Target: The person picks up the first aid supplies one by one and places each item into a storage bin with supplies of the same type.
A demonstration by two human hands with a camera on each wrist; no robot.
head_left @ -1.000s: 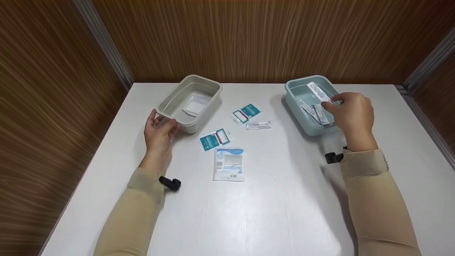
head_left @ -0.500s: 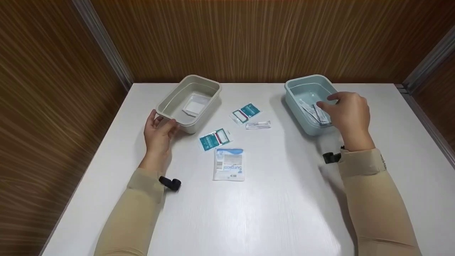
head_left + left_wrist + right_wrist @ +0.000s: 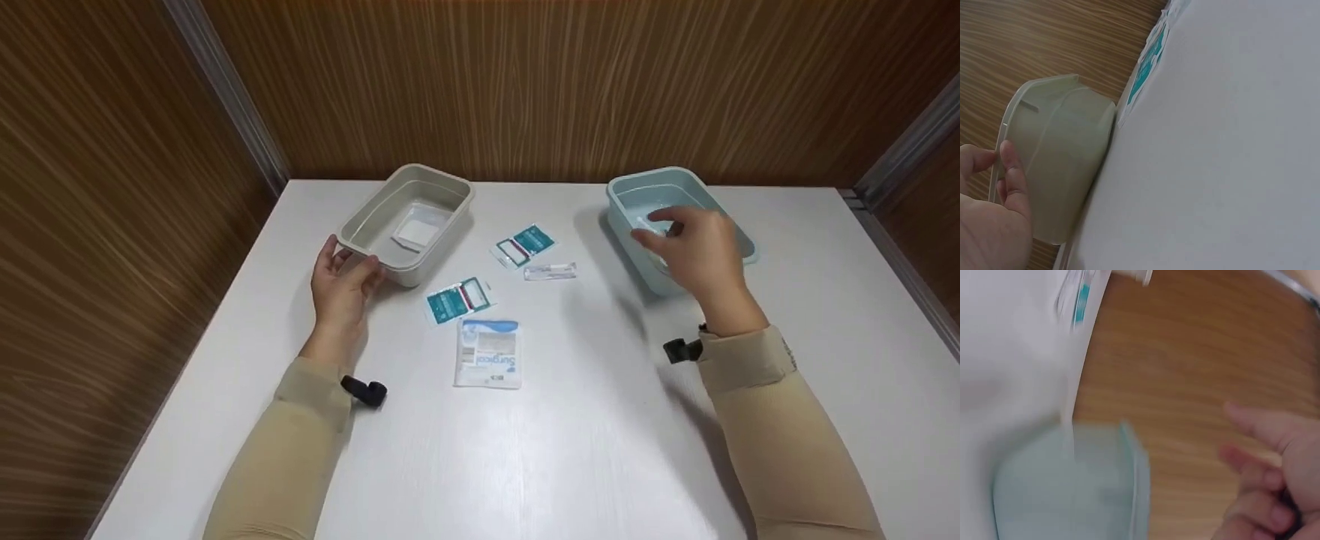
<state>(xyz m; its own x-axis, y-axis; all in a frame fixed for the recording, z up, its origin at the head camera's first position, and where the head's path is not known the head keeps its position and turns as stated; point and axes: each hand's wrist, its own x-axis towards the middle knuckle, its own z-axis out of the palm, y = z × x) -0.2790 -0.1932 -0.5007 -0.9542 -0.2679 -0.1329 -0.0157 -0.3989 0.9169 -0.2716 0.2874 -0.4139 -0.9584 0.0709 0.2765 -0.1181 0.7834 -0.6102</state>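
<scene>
Right hand is hovering over the blue tub, thumb and index finger parted, nothing visibly held; rim contact unclear. Left hand is pinching the near rim of the beige tub. Beige tub is sitting toward the table's far-left corner, white packet lying inside; blue tub is sitting near the far edge, right of middle. Risks, my read: the right hand, hanging low, is risking a rim knock that shoves the blue tub; too hard a left-hand pull could be tipping the beige one. Narrow packet, lying flat mid-table, is probably offering little edge, so fingertips could be slipping.
</scene>
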